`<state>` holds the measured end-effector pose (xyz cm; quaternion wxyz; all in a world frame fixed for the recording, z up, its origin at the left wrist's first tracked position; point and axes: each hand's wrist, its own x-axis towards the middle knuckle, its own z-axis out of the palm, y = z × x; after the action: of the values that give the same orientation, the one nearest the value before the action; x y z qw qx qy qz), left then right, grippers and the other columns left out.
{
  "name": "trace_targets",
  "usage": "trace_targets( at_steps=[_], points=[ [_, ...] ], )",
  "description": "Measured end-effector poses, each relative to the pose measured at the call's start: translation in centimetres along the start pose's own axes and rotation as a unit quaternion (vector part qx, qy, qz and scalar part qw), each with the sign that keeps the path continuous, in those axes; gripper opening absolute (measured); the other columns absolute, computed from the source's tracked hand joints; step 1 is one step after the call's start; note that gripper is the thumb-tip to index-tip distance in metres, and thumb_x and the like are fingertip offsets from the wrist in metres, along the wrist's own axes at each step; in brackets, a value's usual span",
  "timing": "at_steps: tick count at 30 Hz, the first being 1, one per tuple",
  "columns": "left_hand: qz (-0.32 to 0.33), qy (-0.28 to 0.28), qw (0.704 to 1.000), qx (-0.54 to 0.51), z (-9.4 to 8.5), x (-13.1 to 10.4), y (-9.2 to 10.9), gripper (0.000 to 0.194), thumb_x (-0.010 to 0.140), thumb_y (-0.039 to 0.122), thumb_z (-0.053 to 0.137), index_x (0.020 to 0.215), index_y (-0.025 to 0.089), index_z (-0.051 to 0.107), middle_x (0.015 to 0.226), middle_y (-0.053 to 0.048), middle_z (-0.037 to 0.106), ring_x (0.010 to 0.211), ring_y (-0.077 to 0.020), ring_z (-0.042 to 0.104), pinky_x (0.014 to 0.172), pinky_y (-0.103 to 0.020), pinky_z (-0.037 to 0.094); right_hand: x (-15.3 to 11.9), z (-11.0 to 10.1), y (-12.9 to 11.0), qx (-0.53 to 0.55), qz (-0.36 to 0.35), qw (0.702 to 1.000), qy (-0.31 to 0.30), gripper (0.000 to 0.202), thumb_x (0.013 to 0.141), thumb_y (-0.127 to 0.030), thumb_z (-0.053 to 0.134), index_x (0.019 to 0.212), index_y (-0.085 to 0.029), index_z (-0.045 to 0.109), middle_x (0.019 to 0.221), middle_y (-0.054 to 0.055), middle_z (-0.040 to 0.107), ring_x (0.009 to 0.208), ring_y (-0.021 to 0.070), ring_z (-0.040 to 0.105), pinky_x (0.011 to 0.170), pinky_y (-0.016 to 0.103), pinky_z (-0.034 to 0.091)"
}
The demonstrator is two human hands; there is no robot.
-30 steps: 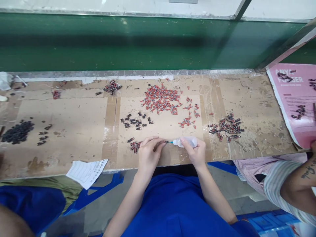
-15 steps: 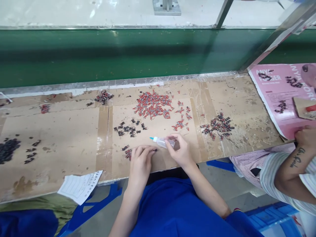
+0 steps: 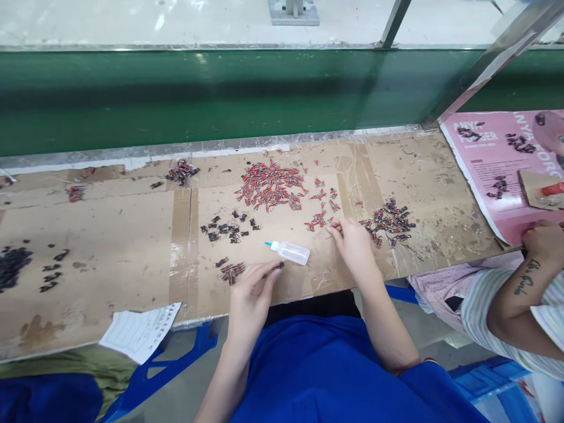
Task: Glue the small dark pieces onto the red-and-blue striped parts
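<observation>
My left hand pinches a small black part between thumb and forefinger, just above the cardboard. On the cardboard beside it lies a clear squeeze bottle with a white cap and a blue tip, which neither hand touches. My right hand has thumb and forefinger pressed together beside some loose red pieces; what is in the pinch is too small to make out. Close to my left hand is a pile of red-and-black pieces. Small black parts are spread behind the bottle.
A large heap of red pieces lies at mid-table. Red-and-black pieces sit to the right, a black pile far left. Paper overhangs the front edge. A co-worker's arm rests at right, by a pink poster.
My right hand has let go of the squeeze bottle, leaving it on the cardboard, and moved right to the loose red pieces. My left hand still holds the small black part.
</observation>
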<state>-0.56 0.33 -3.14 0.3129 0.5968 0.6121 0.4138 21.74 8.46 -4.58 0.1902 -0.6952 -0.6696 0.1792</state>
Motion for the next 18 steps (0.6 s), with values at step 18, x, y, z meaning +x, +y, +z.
trace_targets(
  at_steps=[18],
  points=[
    [-0.121, 0.014, 0.985, -0.124, 1.2, -0.5, 2.4, 0.019, 0.078, 0.035, 0.071, 0.088, 0.021, 0.078, 0.086, -0.005, 0.078, 0.073, -0.0172, 0.069, 0.072, -0.029, 0.057, -7.0, -0.3, -7.0, 0.503, 0.063, 0.862, -0.031, 0.015, 0.085, -0.034, 0.068, 0.090, -0.021, 0.074, 0.091, 0.005, 0.080, 0.083, 0.0199, 0.076, 0.080, 0.032, 0.062]
  ],
)
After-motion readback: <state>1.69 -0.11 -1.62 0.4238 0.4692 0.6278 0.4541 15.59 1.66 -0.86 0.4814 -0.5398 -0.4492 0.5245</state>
